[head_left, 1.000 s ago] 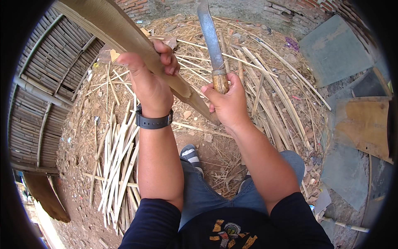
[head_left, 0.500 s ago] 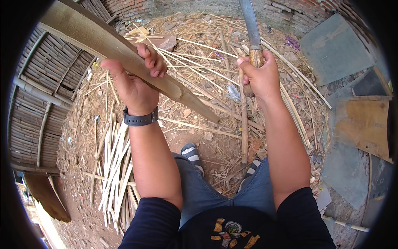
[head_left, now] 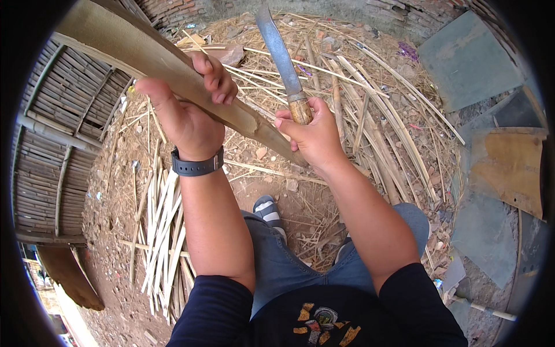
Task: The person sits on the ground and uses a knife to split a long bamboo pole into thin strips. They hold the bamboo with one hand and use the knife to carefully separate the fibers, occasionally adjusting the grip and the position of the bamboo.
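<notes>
My left hand [head_left: 195, 134] supports a long, thick piece of split bamboo [head_left: 156, 65] from below, with the thumb stretched along one side and the fingers curled over the other. The bamboo slants from the upper left down to a narrower end near the middle. A machete [head_left: 280, 58] is gripped by its wooden handle in my right hand [head_left: 317, 134], blade pointing up and slightly left. That hand is close to the bamboo's lower end and partly covers it; whether they touch, I cannot tell.
Pale bamboo strips [head_left: 162, 237] are piled at the left, and more strips [head_left: 399, 156] lie at the right. A slatted bamboo panel [head_left: 43, 173] stands along the left side. Flat grey sheets [head_left: 471, 63] lie at the right, near a brick wall [head_left: 370, 23].
My right hand has swung left with the machete, bringing it beside the bamboo's lower end. My right knee has shifted outward. The left hand and the bamboo have barely moved.
</notes>
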Demonstrator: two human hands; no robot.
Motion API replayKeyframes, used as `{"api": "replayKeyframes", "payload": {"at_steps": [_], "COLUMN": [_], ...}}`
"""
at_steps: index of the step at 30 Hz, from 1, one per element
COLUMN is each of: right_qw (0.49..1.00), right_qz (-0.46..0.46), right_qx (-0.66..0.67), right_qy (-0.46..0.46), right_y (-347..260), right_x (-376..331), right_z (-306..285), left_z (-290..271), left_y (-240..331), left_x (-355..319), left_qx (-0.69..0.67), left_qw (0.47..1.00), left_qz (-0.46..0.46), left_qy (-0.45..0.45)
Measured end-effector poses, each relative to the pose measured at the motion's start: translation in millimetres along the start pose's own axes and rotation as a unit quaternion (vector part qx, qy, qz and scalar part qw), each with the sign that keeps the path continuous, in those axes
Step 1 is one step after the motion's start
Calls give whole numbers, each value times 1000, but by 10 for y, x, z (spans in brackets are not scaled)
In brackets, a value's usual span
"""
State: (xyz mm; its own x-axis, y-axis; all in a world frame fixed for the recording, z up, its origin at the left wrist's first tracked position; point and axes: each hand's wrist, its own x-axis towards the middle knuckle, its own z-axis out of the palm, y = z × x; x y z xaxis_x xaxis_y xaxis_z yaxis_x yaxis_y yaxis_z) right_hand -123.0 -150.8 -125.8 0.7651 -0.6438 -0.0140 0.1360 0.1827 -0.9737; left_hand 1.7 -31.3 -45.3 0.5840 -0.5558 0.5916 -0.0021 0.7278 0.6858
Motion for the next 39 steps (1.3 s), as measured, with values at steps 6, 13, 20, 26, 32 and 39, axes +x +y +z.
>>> {"api": "replayKeyframes", "payload": {"at_steps": [6,13,20,26,32,39], "right_qw": [1000,999,1000,998,994,986], "right_qz": [0,-34,-8,13,6,-124], "right_qx": [1,19,-7,-38,-65,-73], "right_qy": [12,-35,3,57,86,90], "right_y": [-46,28,9,188,274,-58], "right_x": [70,22,29,94,130,196], "right_z": [81,22,62,-73,-144,-163], "left_z": [-7,-21,-14,13,54,9], "left_y": [-8,-17,-35,14,-11,-32], "left_x": [4,16,8,4,-4,20], "left_qx": [2,-1,-23,29,48,-3], "left_qw": [1000,1000,1000,999,999,1000], "left_qz": [7,7,-4,-6,-7,1], "left_qy": [-10,-4,-15,-22,-24,-24]}}
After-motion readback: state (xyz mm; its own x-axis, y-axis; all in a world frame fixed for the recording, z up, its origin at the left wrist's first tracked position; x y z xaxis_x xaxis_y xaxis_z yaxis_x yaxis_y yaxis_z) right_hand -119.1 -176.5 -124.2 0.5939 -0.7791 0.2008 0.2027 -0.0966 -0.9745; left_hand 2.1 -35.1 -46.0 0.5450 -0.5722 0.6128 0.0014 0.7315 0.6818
